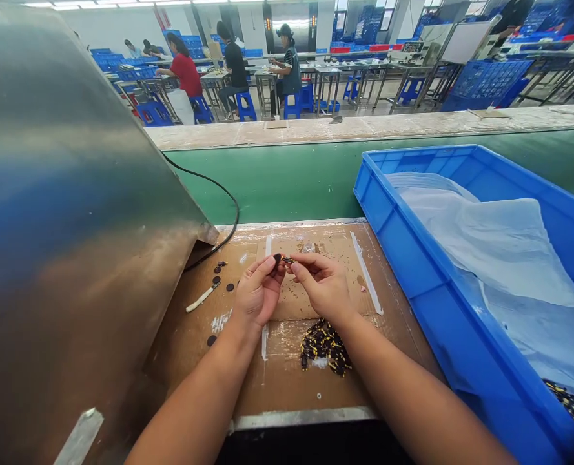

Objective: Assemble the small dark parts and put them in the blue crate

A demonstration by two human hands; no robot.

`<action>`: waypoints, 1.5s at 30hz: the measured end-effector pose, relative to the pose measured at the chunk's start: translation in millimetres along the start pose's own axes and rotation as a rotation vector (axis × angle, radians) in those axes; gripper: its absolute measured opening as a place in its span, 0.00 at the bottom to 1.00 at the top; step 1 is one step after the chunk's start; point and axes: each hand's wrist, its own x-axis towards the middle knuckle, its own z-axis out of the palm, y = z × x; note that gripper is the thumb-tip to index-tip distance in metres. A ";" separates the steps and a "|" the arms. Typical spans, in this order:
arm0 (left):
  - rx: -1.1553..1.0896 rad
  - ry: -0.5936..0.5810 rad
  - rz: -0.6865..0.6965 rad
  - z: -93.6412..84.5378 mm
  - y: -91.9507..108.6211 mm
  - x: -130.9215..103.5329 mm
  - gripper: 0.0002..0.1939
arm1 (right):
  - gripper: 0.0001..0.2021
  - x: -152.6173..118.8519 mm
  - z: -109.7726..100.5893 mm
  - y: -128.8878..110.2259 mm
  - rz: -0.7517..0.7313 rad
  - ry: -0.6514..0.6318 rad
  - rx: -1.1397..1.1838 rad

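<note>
Both hands meet above the middle of the cardboard-covered bench. My left hand (pixel 259 289) pinches a round black disc (pixel 277 259) between thumb and fingers. My right hand (pixel 326 284) has its thumb and forefinger closed on a small black-and-yellow part (pixel 288 260), which touches or nearly touches the disc. Whether the two are joined I cannot tell. Below my right hand lies a pile of small black-and-yellow parts (pixel 323 345). Several loose black discs (pixel 230 287) lie left of my left hand, near a white-handled tool (pixel 201 299).
A large metal housing (pixel 83 213) fills the left side, with a black cable (pixel 228 194) behind it. At right stands a blue crate (pixel 412 271) with white sheets (pixel 500 239) inside. A green conveyor belt (pixel 277 181) runs behind the bench. Several people sit at far tables.
</note>
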 end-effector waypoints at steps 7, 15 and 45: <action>-0.005 -0.013 0.000 0.1 -0.6 -0.4 0.09 | 0.09 -1.3 -1.4 6.4 -0.029 -0.021 -0.044; -0.003 0.026 -0.011 2.9 0.2 -1.4 0.11 | 0.10 -0.2 -2.1 5.5 -0.027 -0.017 -0.077; 0.836 -0.057 0.659 -8.8 -13.6 -8.6 0.11 | 0.09 -0.5 -12.5 1.9 -0.557 0.028 -0.729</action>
